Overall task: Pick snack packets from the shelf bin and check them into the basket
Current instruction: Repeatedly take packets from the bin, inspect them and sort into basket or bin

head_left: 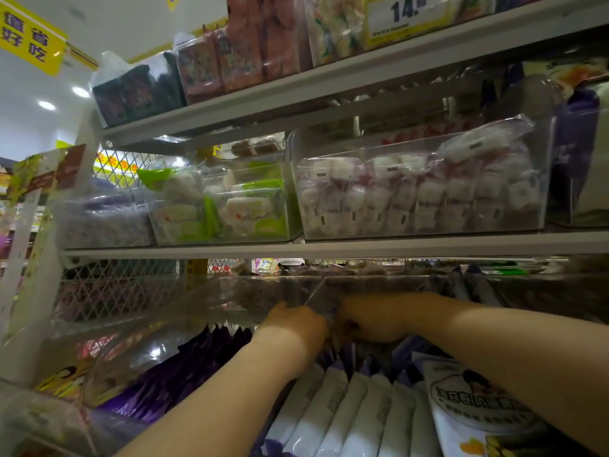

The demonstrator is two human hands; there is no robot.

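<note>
The snack packets sit upright in a clear bin (pixel 204 301) on the lowest shelf: purple packets (pixel 184 374) to the left, white packets (pixel 346 407) in a row beside them. Both hands reach in above the white row, almost touching. The left hand (pixel 293 324) dips its fingers among the packets, and the right hand (pixel 372 319) looks curled. What either holds cannot be told. On the shelf above (pixel 329 249), clear bins hold green-wrapped snacks (pixel 224 206) and pink-and-white snacks (pixel 421 192). A price tag (pixel 407 14) hangs higher up.
</note>
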